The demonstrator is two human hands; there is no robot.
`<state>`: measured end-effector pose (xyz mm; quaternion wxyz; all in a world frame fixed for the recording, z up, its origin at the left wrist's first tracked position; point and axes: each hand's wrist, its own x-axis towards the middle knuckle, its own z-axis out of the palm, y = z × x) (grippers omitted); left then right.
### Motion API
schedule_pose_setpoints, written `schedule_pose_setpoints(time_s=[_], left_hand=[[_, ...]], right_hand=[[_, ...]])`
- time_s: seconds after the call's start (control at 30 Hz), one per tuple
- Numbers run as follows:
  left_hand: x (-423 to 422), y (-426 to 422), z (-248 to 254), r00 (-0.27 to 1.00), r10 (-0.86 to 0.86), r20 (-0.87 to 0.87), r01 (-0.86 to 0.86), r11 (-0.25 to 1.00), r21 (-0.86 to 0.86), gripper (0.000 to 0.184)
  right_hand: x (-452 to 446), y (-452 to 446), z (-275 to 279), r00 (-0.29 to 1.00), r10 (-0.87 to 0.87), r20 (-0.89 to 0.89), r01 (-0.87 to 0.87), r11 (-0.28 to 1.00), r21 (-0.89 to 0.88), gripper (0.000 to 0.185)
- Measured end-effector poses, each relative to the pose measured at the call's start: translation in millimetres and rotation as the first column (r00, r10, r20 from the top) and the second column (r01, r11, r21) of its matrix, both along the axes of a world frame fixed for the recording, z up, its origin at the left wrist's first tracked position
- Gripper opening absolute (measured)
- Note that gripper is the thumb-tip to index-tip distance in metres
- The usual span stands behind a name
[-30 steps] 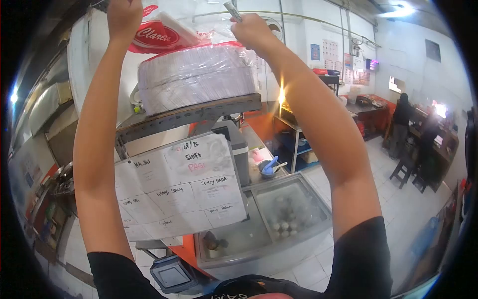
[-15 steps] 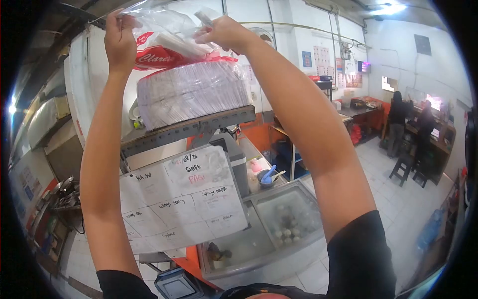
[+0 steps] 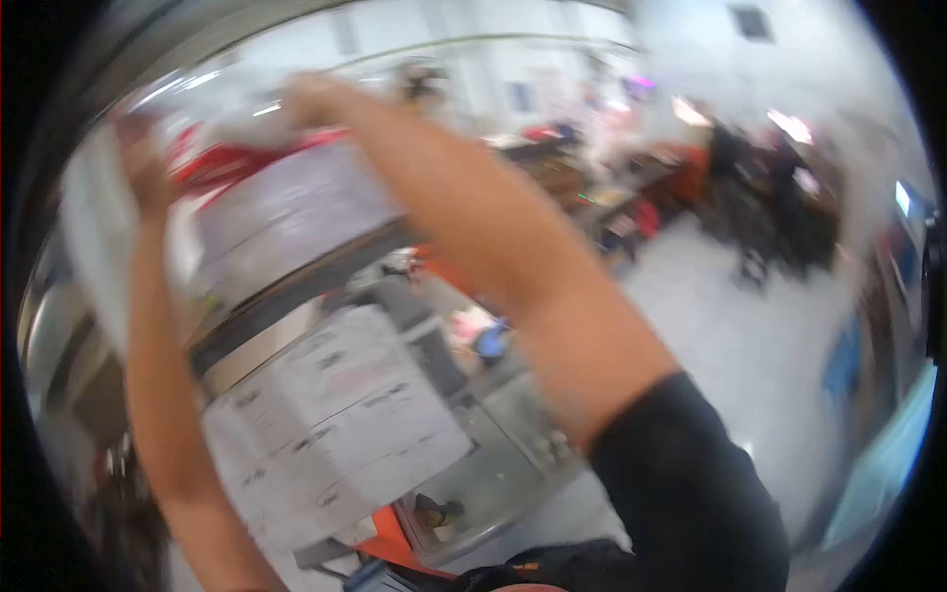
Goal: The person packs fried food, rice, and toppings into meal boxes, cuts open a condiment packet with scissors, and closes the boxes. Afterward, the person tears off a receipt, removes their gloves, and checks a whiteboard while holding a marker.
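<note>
Overhead, a clear plastic bag (image 3: 232,123) with red printing lies on a wrapped stack of pale flat sheets (image 3: 296,212) on a shelf. My left hand (image 3: 143,158) is raised at the bag's left edge, closed on the plastic. Above the bag's right part, my right hand (image 3: 321,102) is closed. What lies in its fingers is blurred, though a pale streak shows beside them. Below the shelf hangs a white paper chart (image 3: 335,424) with handwriting.
A metal shelf edge (image 3: 296,281) runs under the stack. Lower down is a glass-topped chest (image 3: 483,483), with a blue item (image 3: 490,340) behind it. Two people in dark clothes (image 3: 755,187) are at a counter on the far right.
My view has swung to the right and blurred, so the bag, stack and chart sit further left. Both hands stay up at the bag.
</note>
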<state>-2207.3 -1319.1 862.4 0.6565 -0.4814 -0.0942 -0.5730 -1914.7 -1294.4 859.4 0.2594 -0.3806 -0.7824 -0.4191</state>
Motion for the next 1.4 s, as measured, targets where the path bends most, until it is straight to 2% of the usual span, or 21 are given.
schedule_pose_setpoints(time_s=[0.07,0.1,0.13,0.2,0.33,0.4,0.43,0.47,0.5,0.57,0.7,0.77,1.0,1.1,1.17,1.2,1.23,1.27,1.3,1.33,1.4], left_hand=[[26.2,-19.7,-0.7,0.955,-0.298,0.005,0.290,0.926,-0.243,0.037],[39.0,-33.4,-0.4,0.892,-0.447,0.063,0.439,0.824,-0.358,0.037],[51.8,-45.8,1.7,0.833,-0.539,0.125,0.534,0.726,-0.433,0.038],[65.8,-70.6,7.7,0.724,-0.644,0.246,0.662,0.550,-0.509,0.040],[75.6,-92.3,16.9,0.513,-0.683,0.521,0.824,0.220,-0.522,0.043],[81.9,-94.2,10.3,0.420,-0.558,0.716,0.904,0.194,-0.380,0.039],[82.6,-97.3,-14.1,0.813,-0.542,0.214,0.582,0.774,-0.250,0.039],[88.4,-106.8,-30.6,0.974,-0.086,-0.210,0.132,0.967,0.216,0.038],[90.2,-110.9,-32.4,0.975,-0.083,-0.208,0.129,0.968,0.214,0.038],[94.9,-117.4,-34.3,0.937,0.160,-0.311,-0.009,0.900,0.436,0.037],[103.7,-133.1,-54.0,0.814,0.289,-0.503,-0.162,0.946,0.281,0.041],[109.7,-142.9,-67.4,0.848,0.301,-0.436,-0.257,0.953,0.160,0.044],[96.2,-120.5,-57.2,0.846,0.478,-0.239,-0.492,0.870,-0.003,0.048],[94.0,-112.8,-53.5,0.824,0.531,-0.197,-0.552,0.831,-0.073,0.050],[94.8,-109.1,-56.1,0.806,0.565,-0.179,-0.588,0.799,-0.127,0.052],[95.6,-108.7,-57.0,0.813,0.556,-0.176,-0.582,0.792,-0.184,0.052],[97.6,-108.8,-60.3,0.812,0.554,-0.181,-0.582,0.792,-0.185,0.052],[105.7,-115.5,-66.7,0.808,0.581,-0.099,-0.569,0.725,-0.387,0.052],[111.8,-119.4,-69.7,0.788,0.616,-0.024,-0.516,0.637,-0.572,0.053],[111.9,-115.7,-67.0,0.790,0.612,-0.026,-0.515,0.640,-0.570,0.053],[101.3,-93.6,-55.5,0.817,0.575,-0.044,-0.426,0.550,-0.718,0.058]], right_hand=[[-23.8,54.4,13.9,0.963,-0.233,0.133,0.222,0.971,0.086,0.026],[-9.4,-23.6,-17.9,0.939,0.045,-0.340,-0.077,0.994,-0.079,0.028],[-7.8,-39.1,-21.5,0.871,-0.040,-0.489,-0.038,0.988,-0.149,0.030],[-1.8,-43.3,-24.1,0.846,-0.047,-0.532,-0.025,0.991,-0.128,0.031],[-0.1,-37.0,-28.3,0.797,0.006,-0.605,-0.026,0.999,-0.025,0.035],[3.9,-39.1,-28.8,0.773,-0.005,-0.634,-0.042,0.997,-0.059,0.035],[5.9,-40.3,-29.0,0.743,-0.013,-0.670,-0.057,0.995,-0.083,0.034],[7.5,-38.7,-30.6,0.757,0.009,-0.653,-0.051,0.998,-0.045,0.037],[5.5,-31.7,-28.2,0.758,0.009,-0.652,-0.054,0.997,-0.048,0.037],[2.4,-24.0,-24.8,0.664,0.067,-0.745,-0.124,0.992,-0.022,0.037],[-7.3,-17.9,-23.6,0.721,0.104,-0.685,-0.159,0.987,-0.018,0.031],[-3.9,-26.3,-27.1,0.803,0.155,-0.575,-0.113,0.988,0.109,0.025],[5.0,-72.3,-29.7,0.795,0.113,-0.595,-0.088,0.994,0.071,0.026],[16.1,-71.0,-29.4,0.735,-0.024,-0.678,-0.016,0.999,-0.052,0.025],[25.0,-60.0,-24.9,0.635,0.036,-0.772,0.076,0.991,0.110,0.019],[28.2,-48.2,-19.6,0.632,0.032,-0.774,0.076,0.992,0.103,0.019],[31.5,-37.4,-13.4,0.496,0.122,-0.860,-0.002,0.990,0.139,0.015],[35.7,-42.8,-14.3,0.338,0.202,-0.919,-0.071,0.979,0.189,0.011],[42.3,-47.8,-17.1,0.335,0.200,-0.921,-0.067,0.980,0.189,0.011],[52.0,-52.9,-20.2,0.336,0.239,-0.911,-0.107,0.971,0.216,0.013],[68.7,-75.9,-30.1,0.336,0.276,-0.900,-0.138,0.960,0.243,0.017]])
